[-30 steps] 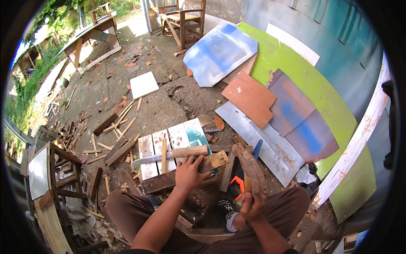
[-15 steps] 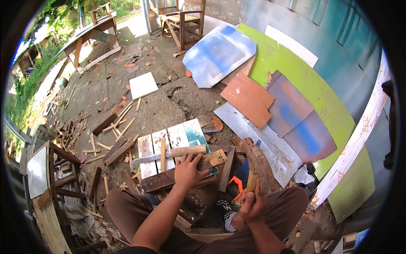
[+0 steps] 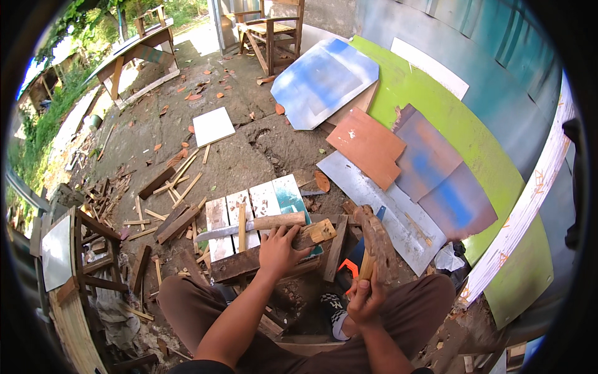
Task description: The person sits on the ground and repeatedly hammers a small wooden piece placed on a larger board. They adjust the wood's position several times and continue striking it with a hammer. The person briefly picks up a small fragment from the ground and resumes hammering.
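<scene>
My left hand (image 3: 278, 252) presses down with its fingers over a dark wooden beam (image 3: 237, 266), near the beam's pale, cut end. That beam lies across the front of a small slatted platform (image 3: 216, 209) painted white and teal. In my right hand (image 3: 366, 301) is a mallet (image 3: 378, 246) with a rough brown head, held upright by its light wooden handle, to the right of the beam. On the slats rests a machete (image 3: 278, 220), its wooden handle toward the right. A thin wooden stick (image 3: 242, 227) stands across its blade. Behind the mallet, a saw (image 3: 352, 267) with an orange handle is partly hidden.
Scrap wood (image 3: 176, 225) litters the ground at left, beside a small wooden frame (image 3: 98, 249). Painted boards (image 3: 365, 144) and a long lime-green sheet (image 3: 486, 168) lie at right. A white square panel (image 3: 213, 126) and a wooden chair (image 3: 269, 34) are farther off.
My right hand has shifted slightly left on the mallet's handle side, with the mallet still upright. My left hand stays on the beam.
</scene>
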Available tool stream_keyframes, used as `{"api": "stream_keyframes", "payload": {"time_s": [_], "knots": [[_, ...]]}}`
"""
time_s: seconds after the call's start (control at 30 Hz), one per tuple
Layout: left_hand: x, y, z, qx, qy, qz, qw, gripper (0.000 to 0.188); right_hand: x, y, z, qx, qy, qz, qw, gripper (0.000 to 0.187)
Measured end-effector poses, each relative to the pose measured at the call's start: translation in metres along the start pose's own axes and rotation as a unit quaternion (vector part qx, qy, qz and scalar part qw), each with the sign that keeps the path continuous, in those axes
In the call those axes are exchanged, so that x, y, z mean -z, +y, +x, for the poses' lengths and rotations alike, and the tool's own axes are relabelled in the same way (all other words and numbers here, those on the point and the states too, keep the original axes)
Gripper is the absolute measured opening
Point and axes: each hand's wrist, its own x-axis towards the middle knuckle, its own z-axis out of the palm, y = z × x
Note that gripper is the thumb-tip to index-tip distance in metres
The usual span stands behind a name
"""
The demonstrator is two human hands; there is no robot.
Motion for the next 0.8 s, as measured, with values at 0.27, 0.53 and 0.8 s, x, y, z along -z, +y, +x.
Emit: {"api": "stream_keyframes", "payload": {"time_s": [0.27,0.53,0.8], "knots": [[0.004,0.002,0.002,-0.007,0.01,0.006,1.0,0.073,-0.015,0.023,0.005,-0.217,-0.062,-0.107,0.968,0.05],[-0.005,-0.004,0.001,-0.002,-0.005,-0.005,1.0,0.074,-0.015,0.017,-0.02,-0.062,-0.005,-0.024,0.998,0.051],[0.002,0.001,-0.001,0.008,-0.004,-0.005,1.0,0.074,-0.008,0.031,-0.001,-0.252,-0.037,0.013,0.967,0.053]]}}
